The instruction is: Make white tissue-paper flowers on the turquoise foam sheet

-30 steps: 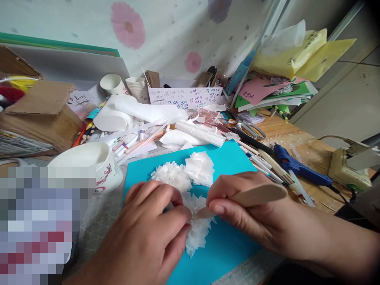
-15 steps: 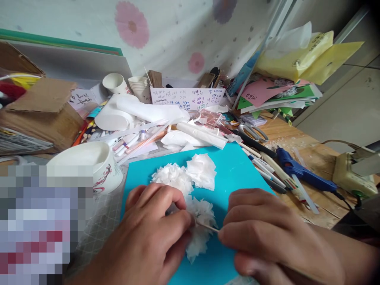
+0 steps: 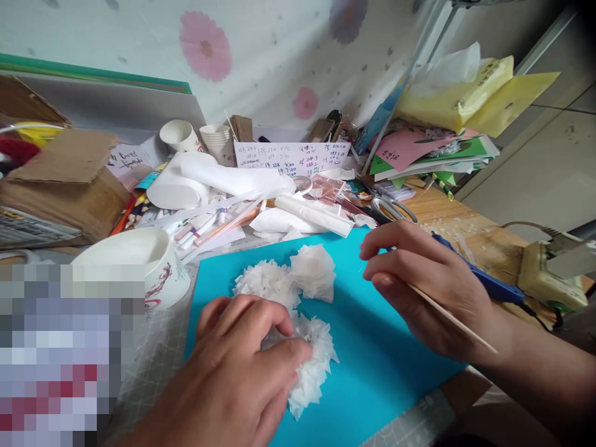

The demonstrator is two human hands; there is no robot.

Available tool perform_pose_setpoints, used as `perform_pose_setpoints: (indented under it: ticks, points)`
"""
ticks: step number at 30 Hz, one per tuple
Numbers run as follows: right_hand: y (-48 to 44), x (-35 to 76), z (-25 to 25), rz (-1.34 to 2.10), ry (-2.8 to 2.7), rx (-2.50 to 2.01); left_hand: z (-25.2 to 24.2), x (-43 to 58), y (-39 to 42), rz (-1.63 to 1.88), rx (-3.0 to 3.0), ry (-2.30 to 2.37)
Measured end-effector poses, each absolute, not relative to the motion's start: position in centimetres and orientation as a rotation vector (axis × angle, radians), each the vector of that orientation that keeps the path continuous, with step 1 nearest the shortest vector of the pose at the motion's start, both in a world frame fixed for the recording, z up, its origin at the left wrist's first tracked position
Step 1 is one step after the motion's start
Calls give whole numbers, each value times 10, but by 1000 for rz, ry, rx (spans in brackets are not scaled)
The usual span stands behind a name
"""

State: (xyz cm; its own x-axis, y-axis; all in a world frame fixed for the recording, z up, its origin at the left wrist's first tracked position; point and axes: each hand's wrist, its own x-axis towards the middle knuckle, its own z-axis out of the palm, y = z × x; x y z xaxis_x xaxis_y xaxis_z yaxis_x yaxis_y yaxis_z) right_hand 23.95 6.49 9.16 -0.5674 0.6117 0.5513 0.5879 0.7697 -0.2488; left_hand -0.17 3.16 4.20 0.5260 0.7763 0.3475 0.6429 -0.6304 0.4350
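My left hand is closed over a fluffy white tissue-paper flower and presses it onto a turquoise sheet. Two more white tissue flowers lie just behind it on the same sheet. My right hand hovers at the sheet's right edge, fingers curled around a thin flat wooden stick seen edge-on. Its fingertips are close to a blue glue gun and some pens.
A white paper bowl stands at the left. Behind the sheet lie rolled tissue, pens, scissors, paper cups and a handwritten card. Cardboard boxes sit far left, coloured papers back right, a cream device right.
My right hand drew the wooden stick out of the tissue flower and moved up and right toward the glue gun. My left hand stays on the flower.
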Motion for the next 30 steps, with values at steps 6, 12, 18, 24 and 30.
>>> perform_pose_setpoints:
  ticks: [6, 12, 18, 24, 30]
  points:
    - [85, 226, 80, 152, -2570, -1067, 43, -2, 32, 770, 2521, 1204]
    - [98, 208, 76, 173, -2616, -1259, 46, -2, 31, 763, 2560, 1192]
    - [106, 205, 74, 167, -2446, -1307, 39, -5, 35, 835, 2589, 1121]
    - [84, 212, 91, 298, -2238, -1017, 34, -5, 38, 853, 2616, 1082]
    - [59, 210, 87, 260, -2698, -664, 40, -5, 38, 821, 2642, 1087]
